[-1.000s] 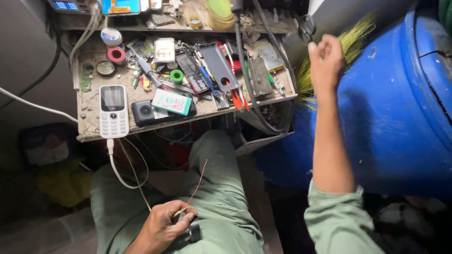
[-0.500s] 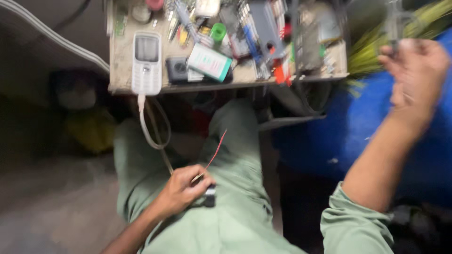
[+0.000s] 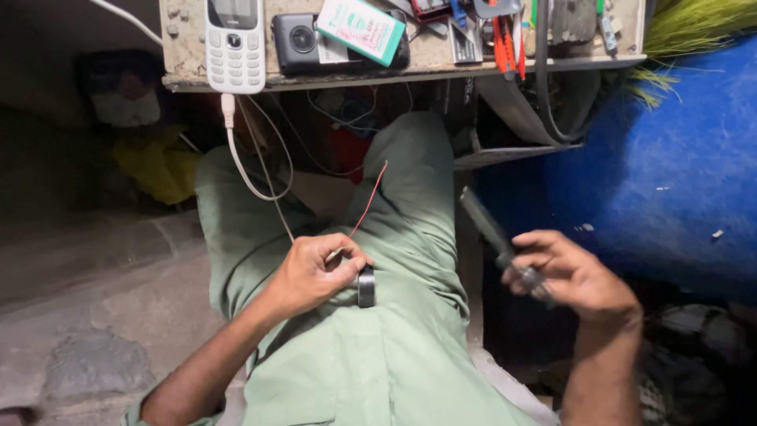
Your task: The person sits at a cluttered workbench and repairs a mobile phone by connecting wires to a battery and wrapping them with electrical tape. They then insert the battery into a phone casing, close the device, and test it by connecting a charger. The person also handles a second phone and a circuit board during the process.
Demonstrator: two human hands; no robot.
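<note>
While the person sits with legs in green trousers [image 3: 410, 237] under the workbench [image 3: 410, 72], the left hand [image 3: 315, 272] rests on the right thigh, fingers curled around a small black disc-shaped part [image 3: 367, 285], which stands on edge against the cloth. A thin red wire [image 3: 369, 201] rises from that hand's fingertips and arcs up toward the bench edge, its free end in the air. The right hand [image 3: 572, 276] is held off to the side, beyond the knee, fingers closed around the lower end of a dark, rod-like tool [image 3: 490, 230]; the tool slants up and to the left from the fist, and its tip is blurred, so its kind cannot be told. On the bench edge lie a white keypad phone [image 3: 234, 43], with a white cable [image 3: 246, 170] hanging from its lower end down to the lap, a small black camera-like block [image 3: 296, 38] just beside it, and a green-and-white packet [image 3: 361, 30] overlapping that block. Red-handled tools [image 3: 505, 43] lie further along the bench. A blue barrel [image 3: 670, 181] stands to the right, with green bristles [image 3: 686, 31] above it.
</note>
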